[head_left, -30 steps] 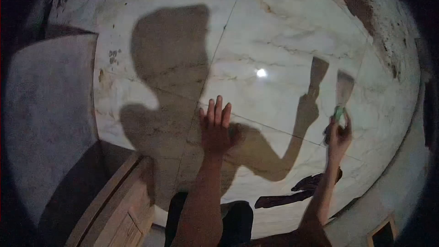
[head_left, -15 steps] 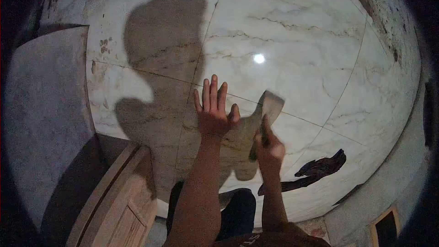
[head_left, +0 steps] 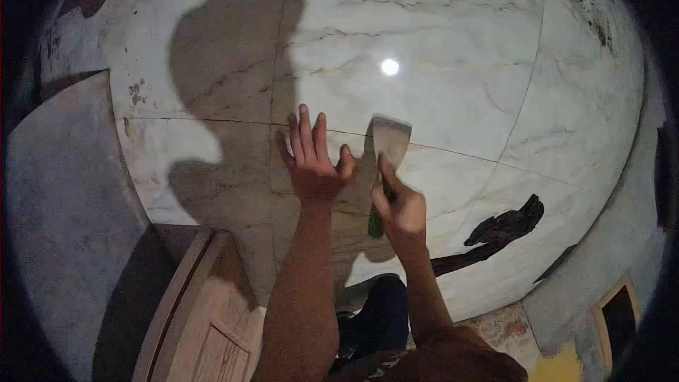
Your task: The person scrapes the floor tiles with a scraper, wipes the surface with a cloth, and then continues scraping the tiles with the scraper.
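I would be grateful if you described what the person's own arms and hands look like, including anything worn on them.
The left hand and right hand are bare, without visible gloves, rings or watch. The left forearm and right forearm are uncovered. A dark brownish sleeve covers the upper right arm; the left sleeve is out of view.

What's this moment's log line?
left hand: open, spread over tiles | right hand: gripping scraper, blade over tiles | dark item: right of scraper

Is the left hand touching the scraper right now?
Apart. The head view shows a strip of marble-look tile between the spread left hand and the scraper, which the right hand grips.
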